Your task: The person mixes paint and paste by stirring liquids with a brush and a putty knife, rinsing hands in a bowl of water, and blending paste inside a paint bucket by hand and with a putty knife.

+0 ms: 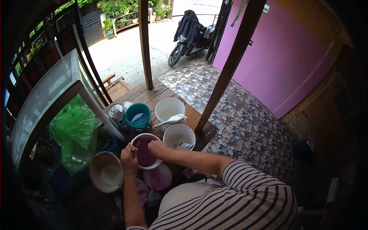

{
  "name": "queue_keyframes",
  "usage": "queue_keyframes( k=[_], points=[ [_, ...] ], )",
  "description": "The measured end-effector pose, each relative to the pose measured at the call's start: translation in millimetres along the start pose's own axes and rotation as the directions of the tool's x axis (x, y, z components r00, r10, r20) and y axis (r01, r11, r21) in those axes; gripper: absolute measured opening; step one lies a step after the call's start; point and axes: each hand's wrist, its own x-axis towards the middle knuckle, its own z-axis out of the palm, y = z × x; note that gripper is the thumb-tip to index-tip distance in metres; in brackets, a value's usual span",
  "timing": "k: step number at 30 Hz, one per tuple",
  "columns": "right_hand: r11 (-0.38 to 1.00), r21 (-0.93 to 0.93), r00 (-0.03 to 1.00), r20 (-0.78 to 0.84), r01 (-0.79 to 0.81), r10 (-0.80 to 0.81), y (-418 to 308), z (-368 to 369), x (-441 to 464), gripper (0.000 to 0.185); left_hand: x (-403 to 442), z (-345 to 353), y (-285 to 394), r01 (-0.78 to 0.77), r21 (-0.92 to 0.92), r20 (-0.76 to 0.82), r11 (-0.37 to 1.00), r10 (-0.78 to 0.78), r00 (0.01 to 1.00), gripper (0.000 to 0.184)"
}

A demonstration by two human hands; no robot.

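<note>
A white-rimmed bucket (146, 165) with purple contents stands in front of me. My left hand (129, 157) is at its left rim, fingers bent against the edge. Over the right part of the bucket is my right hand (158, 149), its fingers closed and pointing down into it; what they hold, if anything, is hidden. A brush (170, 120) with white bristles lies across the rim of a white bucket (168, 103). Another white bucket (179, 132) stands just right of my right hand. Below the purple bucket is a pink-stained container (161, 179).
A teal bucket (138, 124) and a metal can (116, 111) stand behind. A pale bucket (101, 186) is at the left, near a glass case (42, 92) with a green plastic bag (73, 130). Wooden posts (226, 69) rise beyond the buckets.
</note>
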Motion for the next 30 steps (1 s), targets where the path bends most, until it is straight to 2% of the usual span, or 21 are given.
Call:
queue_keyframes(
  k=[4,8,11,12,14,15,17,20,24,28,30],
  points=[
    [0.995,0.096,0.973,0.226,0.018,-0.039,-10,-2,-12,0.026,3,-1,3,0.008,-0.026,-0.019,1.0,-0.008,1.0,0.021],
    [0.988,0.119,0.965,0.227,0.103,-0.128,-14,-14,-4,0.029,5,-1,1,-0.008,0.003,-0.043,1.0,0.008,0.999,0.018],
    [0.976,0.093,0.901,0.375,0.195,-0.216,-8,-23,0,0.026,6,-3,-1,0.002,0.014,-0.035,1.0,-0.002,0.999,0.018],
    [0.975,0.103,0.897,0.381,0.198,-0.223,-5,-24,1,0.026,7,-4,0,0.002,0.003,-0.039,1.0,-0.002,0.999,0.018],
    [0.99,-0.03,0.946,0.3,0.135,-0.119,2,-21,3,0.024,7,-4,-3,0.011,-0.002,-0.04,1.0,-0.011,0.999,0.018],
    [0.99,-0.023,0.943,0.307,0.139,-0.125,4,-18,6,0.024,7,-3,-4,0.0,-0.006,-0.049,1.0,-0.001,0.999,0.018],
    [0.99,-0.048,0.986,0.1,0.136,-0.131,5,-13,11,0.016,7,-2,-7,-0.007,-0.015,-0.056,1.0,0.006,0.998,0.018],
    [0.982,-0.041,0.98,0.091,0.184,-0.18,-4,-10,16,0.015,6,-3,-10,-0.008,-0.004,-0.063,1.0,0.008,0.998,0.02],
    [0.99,0.011,0.988,0.059,0.142,-0.142,-15,-12,8,0.015,6,-2,-17,0.02,-0.024,-0.041,1.0,-0.021,0.999,0.022],
    [0.992,-0.045,0.991,-0.049,0.119,-0.121,-7,-2,12,0.012,8,-2,-20,0.001,-0.032,-0.044,0.999,-0.002,0.999,0.025],
    [0.977,-0.075,0.979,-0.023,0.201,-0.203,-3,4,12,0.013,8,0,-21,0.022,-0.024,-0.043,0.999,-0.023,0.999,0.026]
  ],
)
